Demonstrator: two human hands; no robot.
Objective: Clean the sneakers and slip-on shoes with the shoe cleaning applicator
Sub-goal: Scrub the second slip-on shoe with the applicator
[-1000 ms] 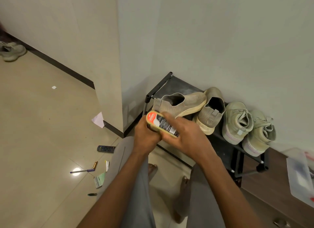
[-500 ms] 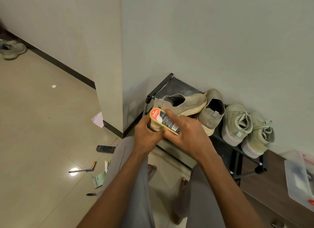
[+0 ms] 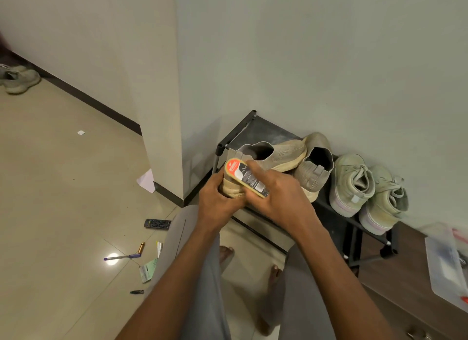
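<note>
A beige knit slip-on shoe (image 3: 276, 154) is lifted off the black shoe rack (image 3: 253, 129), lying on its side with the toe pointing right. My left hand (image 3: 215, 197) grips its heel end from below. My right hand (image 3: 276, 195) holds the shoe cleaning applicator (image 3: 247, 177), a yellow oval with an orange and black label, pressed against the shoe's heel side. The second slip-on (image 3: 315, 167) stands on the rack beside it. Two pale green lace-up sneakers (image 3: 352, 185) (image 3: 385, 202) sit further right on the rack.
A remote (image 3: 157, 224), a purple pen (image 3: 121, 257), a dark pen (image 3: 136, 292), paper scraps and a small gold tube lie on the tiled floor at left. Another sneaker (image 3: 21, 81) rests far left. A clear plastic box (image 3: 445, 261) sits on a brown cabinet at right.
The applicator has slid a little along the heel side of the held slip-on while both hands kept their grip. The view has shifted slightly.
</note>
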